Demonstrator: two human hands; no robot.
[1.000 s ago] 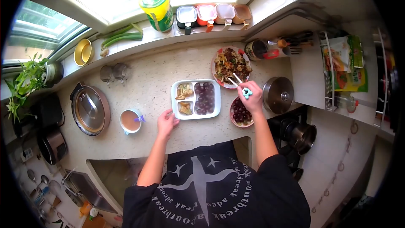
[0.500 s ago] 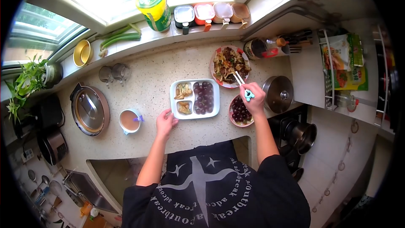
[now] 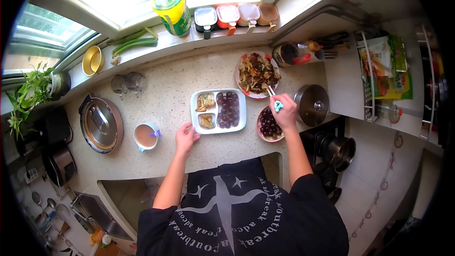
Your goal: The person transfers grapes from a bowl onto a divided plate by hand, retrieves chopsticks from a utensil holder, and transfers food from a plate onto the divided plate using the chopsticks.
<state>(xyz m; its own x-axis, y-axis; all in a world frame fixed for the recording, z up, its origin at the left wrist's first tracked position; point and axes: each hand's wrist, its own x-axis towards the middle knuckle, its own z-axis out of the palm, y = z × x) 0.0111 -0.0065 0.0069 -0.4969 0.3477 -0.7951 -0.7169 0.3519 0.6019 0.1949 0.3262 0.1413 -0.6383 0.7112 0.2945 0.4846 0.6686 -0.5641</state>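
Note:
My right hand (image 3: 284,111) is closed on white chopsticks (image 3: 271,91) with a turquoise piece. Their tips are at the lower right edge of a plate of mixed cooked food (image 3: 258,73). Below that plate, partly under my right hand, is a bowl of dark grapes (image 3: 270,125). A white divided tray (image 3: 219,131) holds grapes in its right compartment and pieces of food in two left ones. My left hand (image 3: 186,137) rests at the tray's lower left corner, fingers partly apart, holding nothing.
A cup of brown drink (image 3: 145,136) and a lidded pan (image 3: 101,124) stand at the left, two glasses (image 3: 128,82) behind. To the right are a lidded pot (image 3: 313,105), bottles (image 3: 289,54) and the stove. Seasoning boxes (image 3: 228,15) line the sill.
The chopsticks' tips have moved from within the food to the plate's lower right edge. My right hand has shifted slightly down. My left hand has stayed by the tray.

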